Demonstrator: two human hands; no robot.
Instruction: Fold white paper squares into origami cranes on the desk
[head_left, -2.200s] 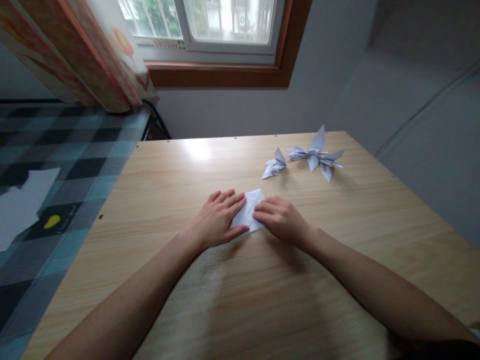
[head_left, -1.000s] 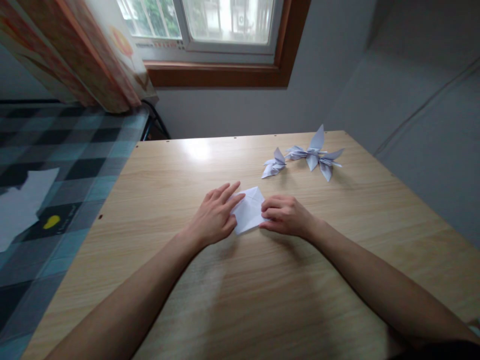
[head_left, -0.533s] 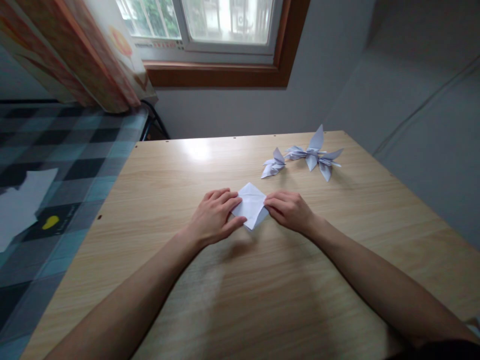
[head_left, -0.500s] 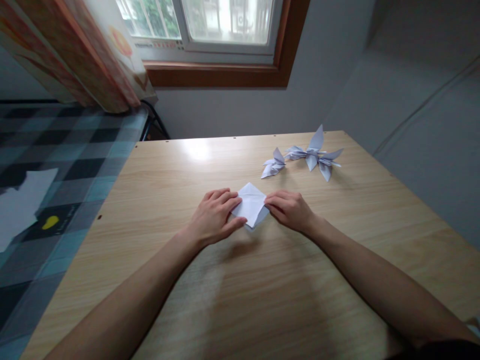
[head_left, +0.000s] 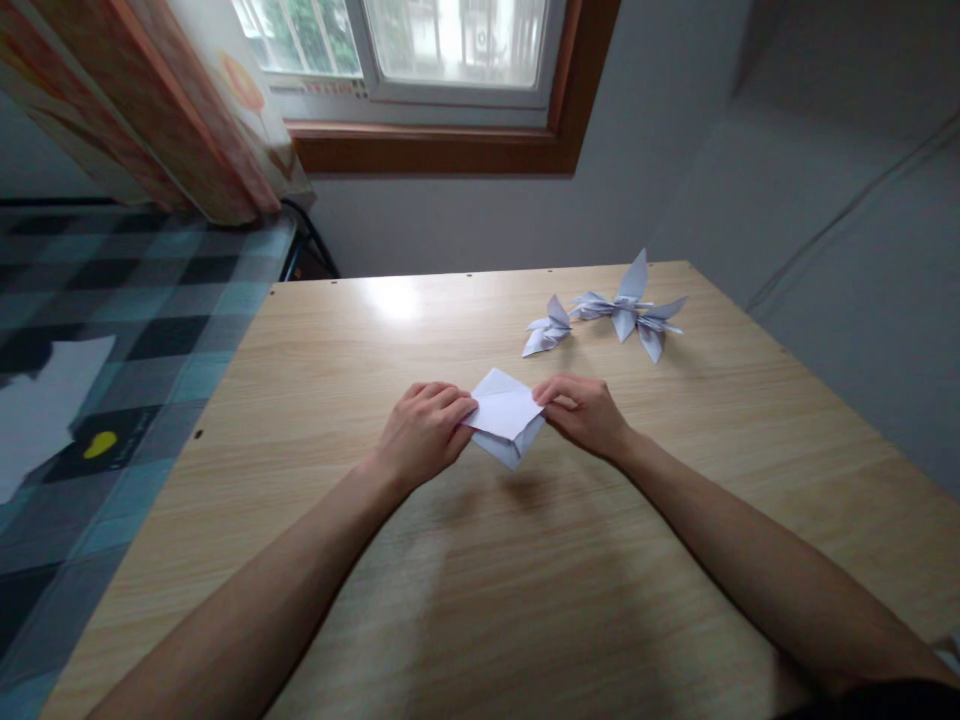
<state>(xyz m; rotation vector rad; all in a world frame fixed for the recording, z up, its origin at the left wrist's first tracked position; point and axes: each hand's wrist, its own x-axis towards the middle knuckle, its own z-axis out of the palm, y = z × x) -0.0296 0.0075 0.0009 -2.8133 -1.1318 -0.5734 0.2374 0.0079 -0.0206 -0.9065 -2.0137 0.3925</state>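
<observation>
Between my two hands is a folded sheet of white paper (head_left: 504, 412), roughly diamond-shaped, its upper layer lifted off the layer below at the near corner. My left hand (head_left: 429, 428) pinches the paper's left corner between thumb and fingers. At the right corner, the thumb and forefinger of my right hand (head_left: 581, 408) grip the edge. The paper is held a little above the wooden table (head_left: 337, 380), casting a shadow under it. Beyond it lie several folded white paper pieces with pointed petals, one paper piece (head_left: 550, 328) apart from a cluster (head_left: 628, 303).
On the left, a checked cloth (head_left: 150, 265) covers a surface bearing white paper sheets (head_left: 56, 400) and a dark card with a yellow mark (head_left: 101, 443). A window (head_left: 450, 50) and a patterned curtain (head_left: 225, 110) are behind the table. A wall (head_left: 847, 270) runs along the right.
The paper's near flap has opened and spread between my hands. My left thumb has drawn back from the near corner to the left corner. My right hand has shifted slightly, still pinching.
</observation>
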